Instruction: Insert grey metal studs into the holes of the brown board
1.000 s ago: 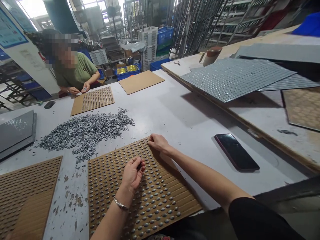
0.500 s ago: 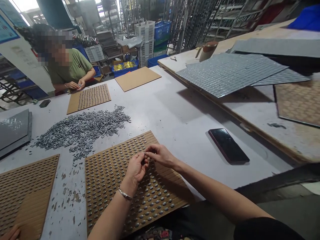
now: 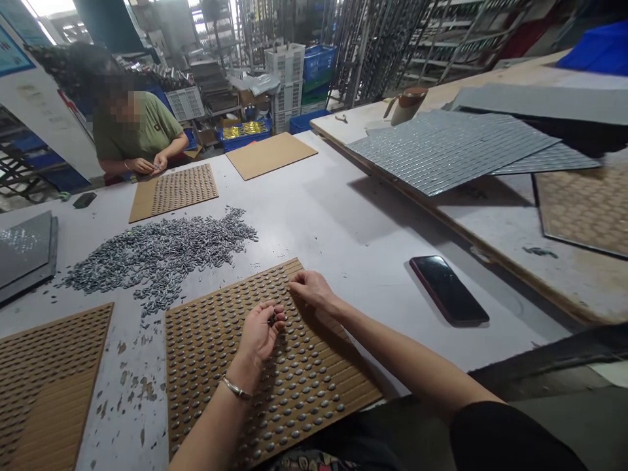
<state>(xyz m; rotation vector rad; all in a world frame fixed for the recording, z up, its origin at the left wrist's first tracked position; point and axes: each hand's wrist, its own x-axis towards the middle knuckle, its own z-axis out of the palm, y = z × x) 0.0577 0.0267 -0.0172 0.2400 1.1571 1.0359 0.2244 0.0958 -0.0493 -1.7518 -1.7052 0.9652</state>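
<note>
While the left hand (image 3: 259, 333) hovers palm-up over the brown board (image 3: 216, 340), its fingers curl loosely inward and cup a few small dark metal pieces (image 3: 271, 320) against the thumb. Just beyond those fingertips, the right hand (image 3: 310, 288) rests on the board's far right part, thumb and forefinger pressed together and tipped down at a slot; whether a piece sits between them is too small to tell. Most slots around and below both hands already hold grey oval pieces, while the strip to the right of the right wrist shows bare grooves. A thin bracelet (image 3: 236, 388) circles the left wrist.

Farther out from the left fingertips lies a loose heap of metal pieces (image 3: 157, 255) on the grey table (image 3: 333, 216). To the right of the right hand, well apart, a dark phone (image 3: 448, 290) lies flat. Left of the board, a second perforated board (image 3: 49, 373) lies near the table edge. Across the table a co-worker (image 3: 142, 140) holds both hands together above another board (image 3: 174, 191), with a plain sheet (image 3: 271, 155) beside it.
</note>
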